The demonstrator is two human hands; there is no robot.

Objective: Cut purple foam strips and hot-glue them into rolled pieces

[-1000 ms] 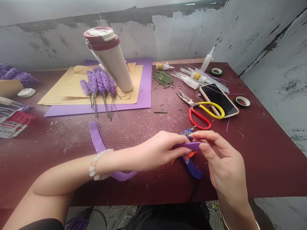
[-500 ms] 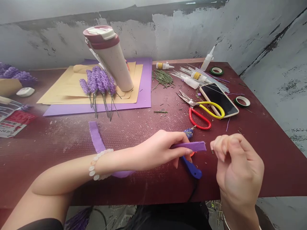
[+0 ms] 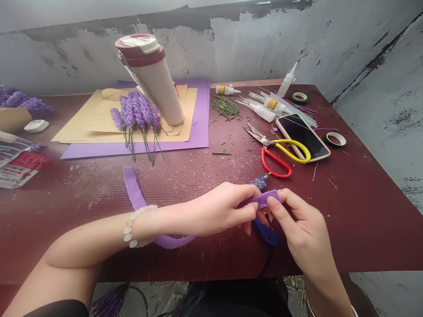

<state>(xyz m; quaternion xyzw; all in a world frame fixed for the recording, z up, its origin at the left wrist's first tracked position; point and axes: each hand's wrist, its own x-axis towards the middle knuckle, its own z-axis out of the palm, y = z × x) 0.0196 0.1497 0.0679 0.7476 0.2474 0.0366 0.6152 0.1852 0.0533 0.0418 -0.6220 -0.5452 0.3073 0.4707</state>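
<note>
A long purple strip (image 3: 134, 187), of felt or crepe paper by its look, runs under my left forearm and up into my fingers. My left hand (image 3: 228, 204) pinches it close to its end. At that end, the thumb and fingers of my right hand (image 3: 302, 222) are closed on the strip as well. Beneath my hands lies a blue-handled tool (image 3: 267, 233), partly covered, with a glittery blue part (image 3: 259, 182) and a metal tip showing beyond my left fingers. Scissors (image 3: 276, 149) with one red and one yellow handle lie just past my hands.
A tumbler (image 3: 153, 83) stands on kraft and purple paper (image 3: 82, 152), beside purple flower stems (image 3: 137, 110). Green wire pieces (image 3: 226, 108), white sticks, glue bottles (image 3: 286, 83), green tape rolls (image 3: 335, 139) and a phone (image 3: 304, 137) lie at the back right. Packaging (image 3: 23, 169) sits left.
My right hand has come left from beside the strip and now grips its end. My left hand has stayed nearly in place, still holding the strip.
</note>
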